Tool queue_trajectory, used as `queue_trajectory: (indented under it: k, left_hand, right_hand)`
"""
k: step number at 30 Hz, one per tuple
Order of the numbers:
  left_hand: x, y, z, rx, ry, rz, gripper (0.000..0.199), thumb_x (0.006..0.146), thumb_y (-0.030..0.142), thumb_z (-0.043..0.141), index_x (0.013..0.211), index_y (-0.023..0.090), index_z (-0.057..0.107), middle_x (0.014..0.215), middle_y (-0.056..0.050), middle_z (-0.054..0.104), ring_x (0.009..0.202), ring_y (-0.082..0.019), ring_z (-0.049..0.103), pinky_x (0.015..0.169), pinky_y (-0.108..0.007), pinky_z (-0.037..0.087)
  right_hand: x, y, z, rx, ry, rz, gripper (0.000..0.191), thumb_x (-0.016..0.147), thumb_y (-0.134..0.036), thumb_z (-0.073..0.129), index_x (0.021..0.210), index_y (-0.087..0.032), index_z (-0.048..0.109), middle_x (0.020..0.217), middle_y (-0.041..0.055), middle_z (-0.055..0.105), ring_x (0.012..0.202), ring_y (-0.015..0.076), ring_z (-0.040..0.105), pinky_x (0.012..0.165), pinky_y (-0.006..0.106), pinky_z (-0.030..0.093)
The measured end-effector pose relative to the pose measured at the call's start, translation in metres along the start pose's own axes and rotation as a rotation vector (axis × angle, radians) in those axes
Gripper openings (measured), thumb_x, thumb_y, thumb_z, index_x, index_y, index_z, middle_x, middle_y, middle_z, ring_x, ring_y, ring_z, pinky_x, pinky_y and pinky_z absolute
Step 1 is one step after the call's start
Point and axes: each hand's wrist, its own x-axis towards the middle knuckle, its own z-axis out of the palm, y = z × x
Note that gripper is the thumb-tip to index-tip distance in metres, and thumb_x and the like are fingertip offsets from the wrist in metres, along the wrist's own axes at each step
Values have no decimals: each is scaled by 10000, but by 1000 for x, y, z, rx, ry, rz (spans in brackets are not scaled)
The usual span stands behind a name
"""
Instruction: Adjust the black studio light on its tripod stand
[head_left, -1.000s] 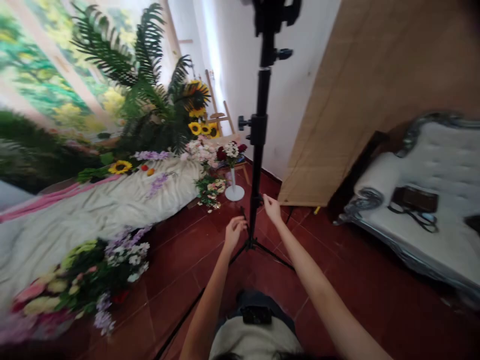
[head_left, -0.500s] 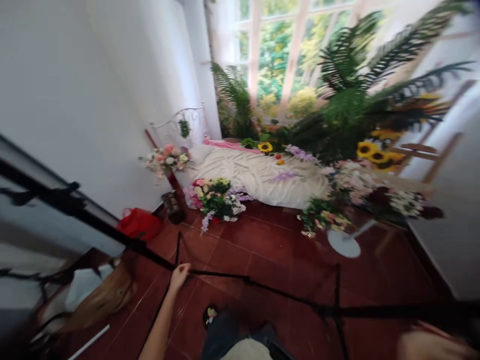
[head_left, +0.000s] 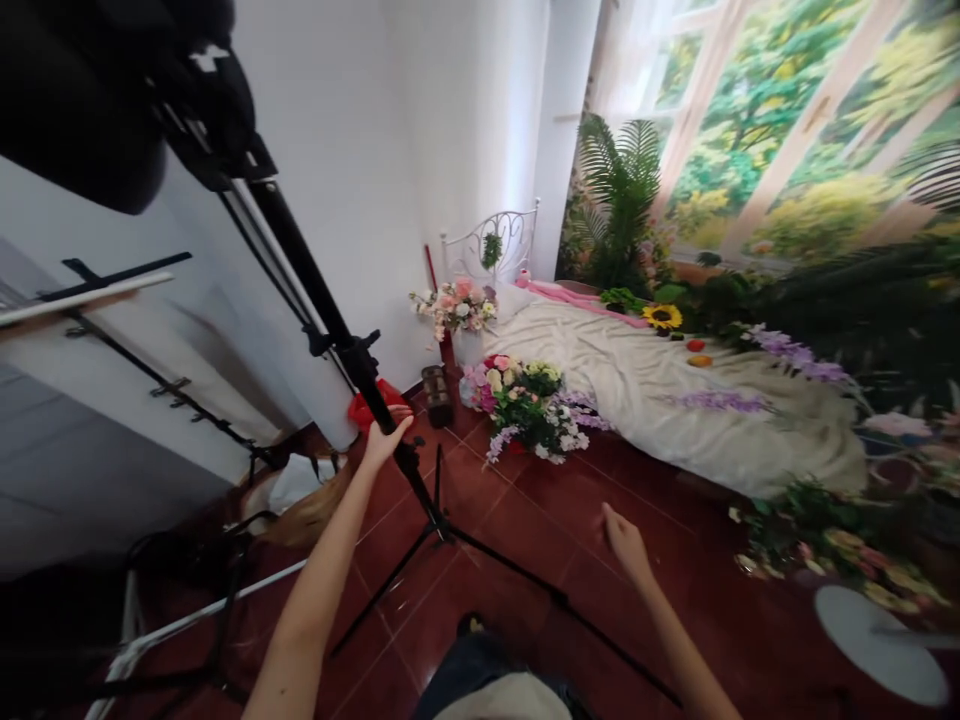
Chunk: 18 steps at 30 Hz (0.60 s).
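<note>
A tall black light stand (head_left: pixel 300 255) leans across the left of the head view, its spread legs on the red tiled floor. My left hand (head_left: pixel 386 437) is closed round its lower pole, just above the leg joint. To the right of the stand, my right hand (head_left: pixel 624 537) hangs over the floor with its fingers curled in, and nothing shows in it. The large black head of the stand (head_left: pixel 82 100) fills the upper left corner.
Ahead is a bed with a cream cover (head_left: pixel 622 375); flower bunches (head_left: pixel 532 400) stand before it. A round white base (head_left: pixel 877 640) is at lower right. A brown bag (head_left: pixel 315 510), a red bag (head_left: pixel 367 408) and white poles (head_left: pixel 225 603) lie left.
The view has turned left. My left hand is now on the pole, higher than before. The stand is more upright, and my right hand has come in from the lower right edge.
</note>
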Motion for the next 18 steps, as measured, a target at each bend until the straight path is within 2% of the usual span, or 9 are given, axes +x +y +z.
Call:
queue_trajectory:
  k: [2,3,6,9,11,13,15,18]
  left_hand:
    - [0,-5,-2,-89,-133,-26,335,671,490,611,651,157,581,640,-46,603,615,-141,577,654,-280,481]
    - [-2,-10,-2,-110,-130,-52,360,685,501,590,571,161,558,559,-35,575,542,-126,548,603,-262,469]
    - [-10,-30,-2,-133,-51,-122,419,659,504,610,444,171,475,434,2,489,432,-93,471,513,-223,417]
    - [-13,-47,0,-160,27,-185,413,609,489,651,442,169,451,411,27,453,403,-83,439,467,-209,377]
    - [-13,-55,0,-176,55,-196,395,602,469,656,452,166,451,409,36,441,394,-78,423,448,-204,352]
    - [-11,-59,1,-190,67,-186,370,604,437,657,462,163,454,420,39,438,398,-73,415,441,-200,334]
    - [-10,-62,1,-196,89,-184,340,596,400,663,472,161,456,440,36,447,410,-73,418,441,-199,329]
    - [-10,-65,1,-196,126,-208,288,600,363,654,505,155,477,487,14,491,432,-82,445,441,-201,342]
  right_hand:
    - [20,-32,57,-42,-191,-93,514,788,-614,334,639,-186,577,494,21,564,468,168,537,491,262,412]
    - [28,-48,83,-76,-267,-135,495,795,-595,339,667,-184,584,501,14,569,475,164,542,500,257,419]
    - [49,-95,158,-155,-447,-293,410,836,-494,341,762,-182,596,567,5,607,508,149,564,536,249,441]
    - [67,-144,221,-197,-533,-469,311,866,-351,340,927,-177,591,758,30,663,591,132,596,596,248,462]
    - [79,-176,256,-231,-598,-560,285,840,-268,405,1073,-180,543,912,53,667,634,120,607,628,246,469]
    - [91,-206,284,-303,-725,-657,353,758,-215,529,1109,-185,533,976,62,661,666,121,615,649,236,470]
    - [103,-232,307,-420,-826,-729,318,654,-206,640,969,-176,612,875,52,683,665,135,615,642,222,464]
    - [116,-261,333,-558,-808,-759,163,572,-279,714,667,-167,643,601,20,652,588,141,593,587,205,449]
